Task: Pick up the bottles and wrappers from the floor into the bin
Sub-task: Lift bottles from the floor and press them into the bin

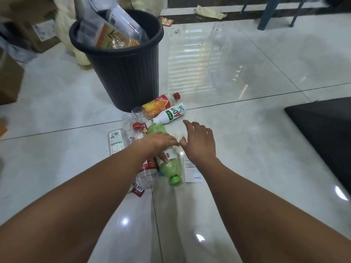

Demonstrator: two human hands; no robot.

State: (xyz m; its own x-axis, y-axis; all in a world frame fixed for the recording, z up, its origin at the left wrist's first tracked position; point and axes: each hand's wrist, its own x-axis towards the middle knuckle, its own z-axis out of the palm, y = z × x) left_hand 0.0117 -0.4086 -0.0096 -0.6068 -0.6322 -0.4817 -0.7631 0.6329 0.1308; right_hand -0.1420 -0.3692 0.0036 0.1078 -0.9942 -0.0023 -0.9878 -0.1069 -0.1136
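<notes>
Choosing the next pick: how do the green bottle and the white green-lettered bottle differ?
The left hand holds the translucent green plastic bottle; the opaque white plastic bottle lies untouched. The white bottle lies nearer the black plastic bin than the green one. Both lie sideways.

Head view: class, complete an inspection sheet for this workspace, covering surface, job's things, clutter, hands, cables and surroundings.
Surface: glossy pale tiled floor.
Job's things: black bin, bottles already inside; green bottle, orange-label bottle, white bottle, red wrapper lie on the floor.
Clutter: paper slip beside green bottle; cardboard boxes left.
Hands: left hand grips the green bottle; right hand open, holding nothing.
Cables: nothing seen.
Surroundings: blue chair legs, black mat right.
</notes>
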